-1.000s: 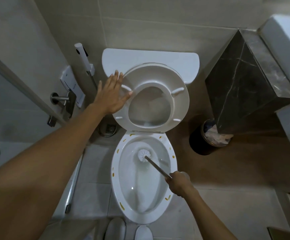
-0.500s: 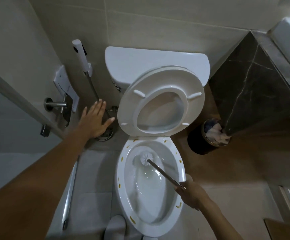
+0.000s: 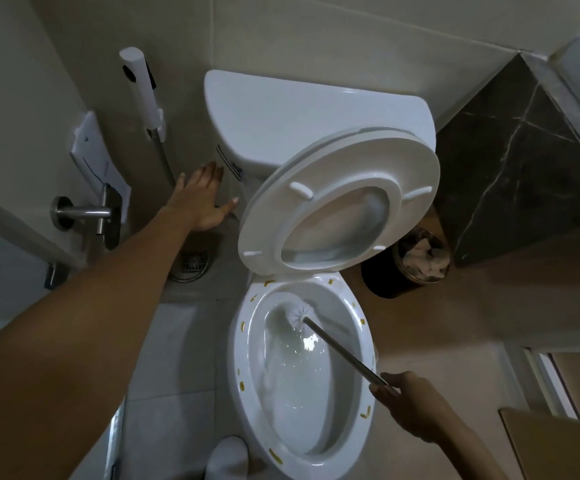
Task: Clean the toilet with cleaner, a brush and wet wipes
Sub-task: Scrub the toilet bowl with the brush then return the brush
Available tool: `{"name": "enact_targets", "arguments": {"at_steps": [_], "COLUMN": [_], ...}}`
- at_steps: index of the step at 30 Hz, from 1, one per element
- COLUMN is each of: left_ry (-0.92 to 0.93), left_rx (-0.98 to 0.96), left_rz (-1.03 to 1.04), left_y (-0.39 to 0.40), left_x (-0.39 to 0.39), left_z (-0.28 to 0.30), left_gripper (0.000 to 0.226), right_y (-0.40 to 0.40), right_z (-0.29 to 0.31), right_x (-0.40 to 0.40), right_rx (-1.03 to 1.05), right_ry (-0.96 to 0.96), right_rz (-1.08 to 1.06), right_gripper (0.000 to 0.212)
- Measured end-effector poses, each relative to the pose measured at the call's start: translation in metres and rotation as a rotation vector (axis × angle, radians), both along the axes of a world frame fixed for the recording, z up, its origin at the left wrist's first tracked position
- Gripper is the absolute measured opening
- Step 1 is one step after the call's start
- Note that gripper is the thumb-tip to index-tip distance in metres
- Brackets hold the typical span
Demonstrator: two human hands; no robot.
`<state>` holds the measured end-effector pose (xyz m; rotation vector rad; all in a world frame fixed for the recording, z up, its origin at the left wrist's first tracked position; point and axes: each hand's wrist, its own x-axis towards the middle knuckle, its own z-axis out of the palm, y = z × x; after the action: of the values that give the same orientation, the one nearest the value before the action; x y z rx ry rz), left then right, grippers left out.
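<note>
Brush (image 3: 299, 315) sits in the toilet bowl (image 3: 302, 441), right hand (image 3: 406, 407) gripping its handle, left hand (image 3: 202, 199) spread, fingers straight, holding nothing, by the flush lever (image 3: 229, 165); best press the lever fully, scrubbing under the rim.

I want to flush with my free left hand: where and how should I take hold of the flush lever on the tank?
Take the flush lever at its free lower end, coming from the left where the left hand hovers open. It sticks out of the tank side, clear of the raised seat.
</note>
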<state>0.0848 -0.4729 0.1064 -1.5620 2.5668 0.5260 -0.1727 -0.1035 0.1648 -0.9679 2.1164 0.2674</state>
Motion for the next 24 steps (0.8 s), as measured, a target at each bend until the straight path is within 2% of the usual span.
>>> {"name": "enact_targets", "arguments": {"at_steps": [6,10,13,24], "left_ry": [0.018,0.069,0.041,0.004], "left_rx": [0.008,-0.060,-0.106,-0.072], "left_rz": [0.012,-0.003,-0.062,-0.142], "left_y": [-0.019,-0.028,-0.038,-0.045], "left_x": [-0.008,-0.005,-0.001,0.003], "left_z": [-0.015,-0.021,-0.025,-0.033], "left_gripper": [0.082,0.083,0.081,0.082], "right_y": [0.003,0.007,0.004,-0.001], "right_z": [-0.004,-0.007,-0.010,-0.016], "right_x": [0.003,0.004,0.006,-0.004], "right_rx": [-0.043,-0.049,-0.056,0.021], "right_ry": [0.040,0.055,0.076,0.083], "right_rz": [-0.023,-0.089,-0.130,-0.147], "right_gripper": [0.053,0.058,0.059,0.061]}}
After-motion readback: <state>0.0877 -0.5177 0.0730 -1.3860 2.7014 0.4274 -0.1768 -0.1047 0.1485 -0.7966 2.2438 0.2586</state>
